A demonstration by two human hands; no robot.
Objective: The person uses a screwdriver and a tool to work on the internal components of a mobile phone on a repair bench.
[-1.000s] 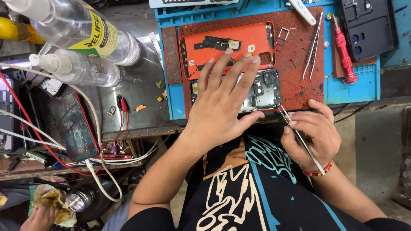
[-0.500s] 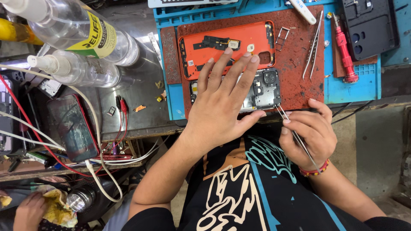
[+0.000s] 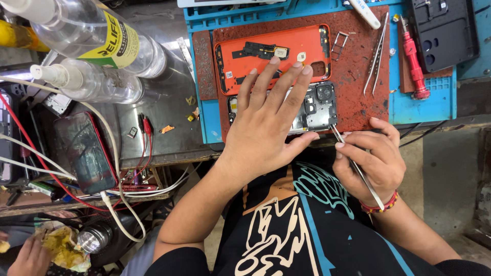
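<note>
- Head view, work surface: a dark red mat (image 3: 358,97) lies on a blue tray (image 3: 424,102) at the bench edge.
- Opened phone (image 3: 319,105) lies on the mat at its near edge, internals and camera module exposed. Most of it is covered by the left hand.
- Left hand (image 3: 268,125) rests flat on the opened phone, fingers spread and extended, gripping nothing. The fingertips reach onto the orange back cover (image 3: 271,56).
- Orange back cover lies inner side up on the mat, just beyond the phone and touching it or nearly so; the exact contact cannot be told.
- Right hand (image 3: 371,158) is off the bench edge, fingers pinched closed around thin metal tweezers (image 3: 355,166). The tweezer tip points at the near right corner of the phone.
- A second pair of tweezers (image 3: 376,59) lies on the mat right of the cover, beside a small metal card tray (image 3: 340,40).
- Red screwdriver (image 3: 413,59) lies on the blue tray, next to a black phone case (image 3: 442,30).
- Left of the tray: two clear plastic bottles (image 3: 97,56) on their sides, a red-edged phone (image 3: 84,151) face up, white and red cables (image 3: 110,168).
- Bottom left corner: another person's hand (image 3: 30,258) on a yellow cloth.
</note>
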